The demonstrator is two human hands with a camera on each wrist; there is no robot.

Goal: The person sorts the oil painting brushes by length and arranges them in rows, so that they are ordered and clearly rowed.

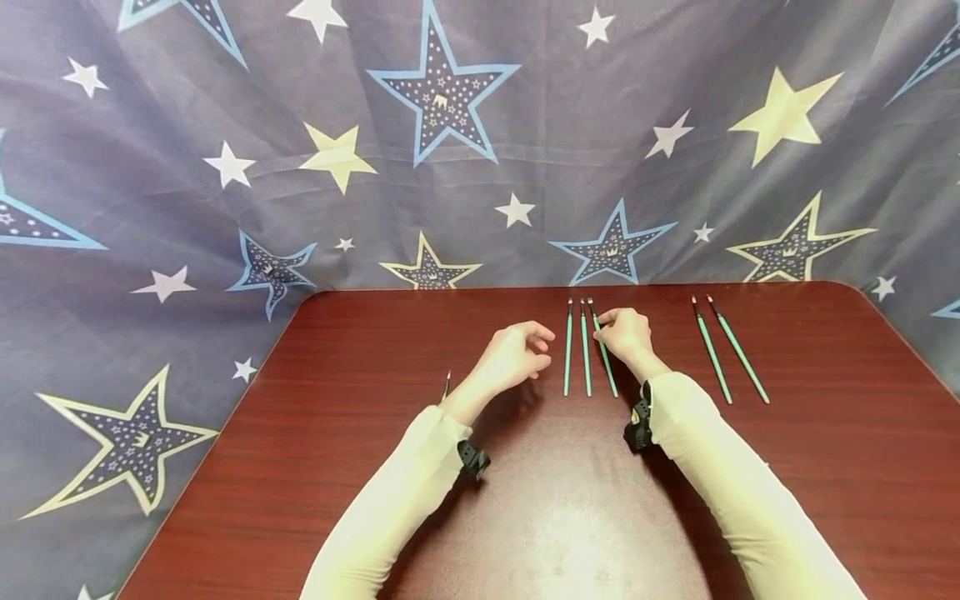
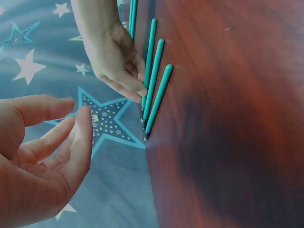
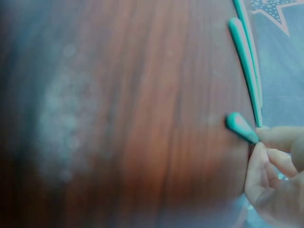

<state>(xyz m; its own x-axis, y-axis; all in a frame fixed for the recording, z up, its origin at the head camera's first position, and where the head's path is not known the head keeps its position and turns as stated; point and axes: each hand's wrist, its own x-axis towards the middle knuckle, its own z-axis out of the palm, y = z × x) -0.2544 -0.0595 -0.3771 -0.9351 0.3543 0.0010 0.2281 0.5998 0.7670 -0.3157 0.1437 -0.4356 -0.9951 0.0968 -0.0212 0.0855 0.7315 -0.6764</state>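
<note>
Three thin green paintbrushes lie side by side on the table, bristles toward the back edge. My right hand (image 1: 627, 335) pinches the rightmost paintbrush (image 1: 610, 373) between thumb and fingertips. In the right wrist view, the rounded green handle end (image 3: 241, 127) of this brush pokes out from the pinch. Just left of the middle brush (image 1: 586, 354) and the left brush (image 1: 567, 350), my left hand (image 1: 513, 358) hovers with fingers loosely bent and nothing in them. A gap shows between its thumb and fingers in the left wrist view.
Two more green paintbrushes (image 1: 711, 354) lie slanted on the right of the reddish-brown table (image 1: 360, 342). Another brush (image 1: 447, 385) shows its tip beside the left forearm, which hides the rest. A grey cloth (image 1: 525, 117) with stars hangs behind the table's back edge.
</note>
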